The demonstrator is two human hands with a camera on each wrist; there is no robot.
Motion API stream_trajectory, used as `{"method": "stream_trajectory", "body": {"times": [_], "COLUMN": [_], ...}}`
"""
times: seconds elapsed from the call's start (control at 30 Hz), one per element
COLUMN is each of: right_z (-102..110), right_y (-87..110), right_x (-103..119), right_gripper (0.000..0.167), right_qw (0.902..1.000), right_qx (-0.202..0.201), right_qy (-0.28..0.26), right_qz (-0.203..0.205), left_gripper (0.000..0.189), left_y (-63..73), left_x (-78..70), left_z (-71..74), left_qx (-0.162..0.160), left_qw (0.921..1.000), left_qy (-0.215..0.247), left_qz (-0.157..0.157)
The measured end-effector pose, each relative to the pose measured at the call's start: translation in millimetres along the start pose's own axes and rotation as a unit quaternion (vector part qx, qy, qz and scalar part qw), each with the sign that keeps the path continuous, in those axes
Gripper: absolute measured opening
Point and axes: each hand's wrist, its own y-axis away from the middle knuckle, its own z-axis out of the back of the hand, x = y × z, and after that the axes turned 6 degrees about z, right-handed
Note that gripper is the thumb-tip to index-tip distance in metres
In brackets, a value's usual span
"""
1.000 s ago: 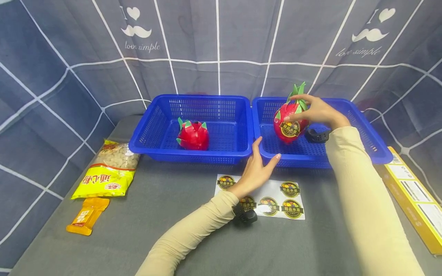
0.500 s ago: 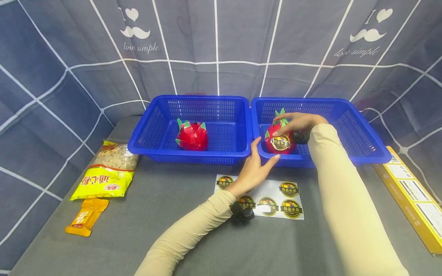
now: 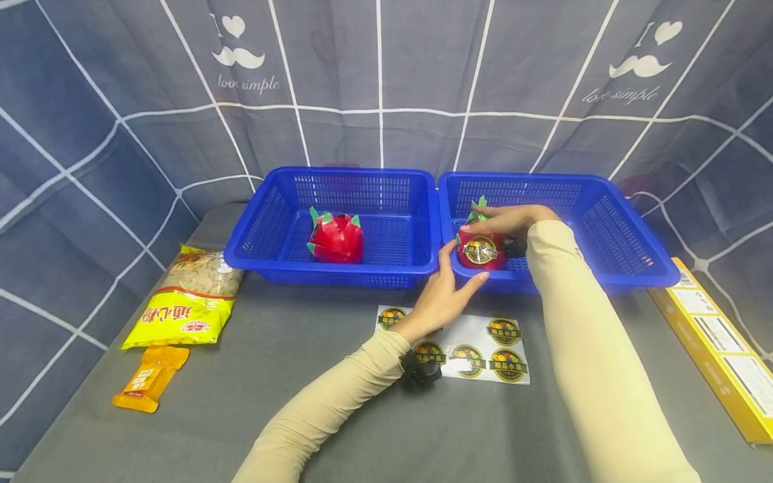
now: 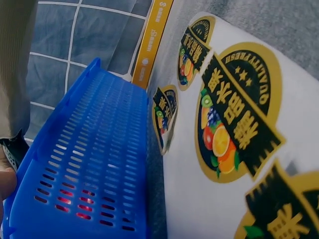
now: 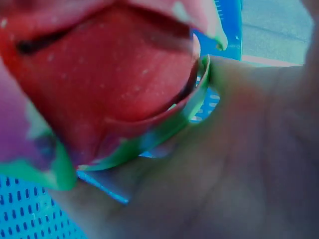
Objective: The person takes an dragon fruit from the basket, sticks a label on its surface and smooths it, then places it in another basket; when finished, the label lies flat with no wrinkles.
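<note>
Gripping dragon fruit [image 3: 468, 243] w/ R hand [image 3: 507, 218], inside blue basket [image 3: 561, 177], right of frame ctr; resting L hand [image 3: 443, 295] w/ fingers spread at near-left corner. Prob. light, smooth, slightly slippery; best cupped round firm-looking body, off bendy green tips [image 3: 480, 202] & sticker [image 3: 481, 250].

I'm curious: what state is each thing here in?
Right hand's grip: holding labelled dragon fruit
Left hand's grip: touching right basket
Labelled dragon fruit: inside right basket
Other dragon fruit: in left basket, no label visible
Right basket: upright, open
Left basket: upright, open
Fruit sticker sheet: flat, partly blank
Macaroni bag: lying, seemingly sealed
Orange packet: lying, seemingly sealed
Yellow box: lying, seemingly closed
Checked cloth: hanging
</note>
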Motion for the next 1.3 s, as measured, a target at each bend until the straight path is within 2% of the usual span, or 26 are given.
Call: {"method": "stream_trajectory", "body": {"times": [0.1, 0.3, 0.43, 0.57, 0.67, 0.77, 0.87, 0.93, 1.07, 1.17, 1.3], "right_z": [1, 3, 6, 7, 8, 9, 9, 8, 2, -7, -25], "right_y": [-3.4, -10.2, -9.5, -4.5, -1.2, 1.9, 5.9, 9.4, 15.2, 18.6, 24.9], "right_x": [-1, -9, -19, -26, -28, -29, -28, -26, -18, -13, -7], "right_gripper": [0.092, 0.077, 0.076, 0.087, 0.095, 0.096, 0.091, 0.087, 0.078, 0.072, 0.063], "right_qw": [0.9995, 0.9933, 0.9955, 0.9978, 0.9973, 0.9955, 0.9914, 0.9841, 0.9545, 0.9343, 0.9160], "right_qx": [-0.027, -0.075, -0.063, -0.050, -0.052, -0.065, -0.077, -0.112, -0.229, -0.300, -0.358], "right_qy": [0.016, 0.072, 0.051, 0.031, 0.039, 0.060, 0.090, 0.116, 0.159, 0.145, 0.085], "right_qz": [0.008, 0.050, 0.049, 0.031, 0.034, 0.035, 0.056, 0.074, 0.105, 0.127, 0.159], "left_gripper": [0.078, 0.079, 0.078, 0.079, 0.080, 0.083, 0.085, 0.085, 0.082, 0.077, 0.062], "left_y": [-0.5, 0.8, 2.5, 3.7, 4.8, 7.2, 13.0, 18.9, 34.3, 46.7, 60.3], "left_x": [-1.2, -1.3, -1.0, -1.1, -1.9, -4.2, -7.3, -8.5, -4.9, 3.0, 14.8], "left_z": [1.6, 3.6, 4.3, 7.3, 11.0, 15.1, 19.8, 23.0, 29.0, 32.2, 35.7], "left_qx": [0.005, 0.016, 0.030, 0.051, 0.065, 0.080, 0.099, 0.113, 0.129, 0.123, 0.083], "left_qw": [0.9998, 0.9993, 0.9991, 0.9985, 0.9978, 0.9966, 0.9947, 0.9931, 0.9915, 0.9924, 0.9952], "left_qy": [-0.018, -0.032, -0.026, -0.012, -0.001, 0.000, -0.007, -0.011, -0.006, -0.003, 0.017], "left_qz": [0.003, 0.008, 0.015, 0.015, 0.015, 0.020, 0.026, 0.028, 0.021, 0.003, -0.047]}}
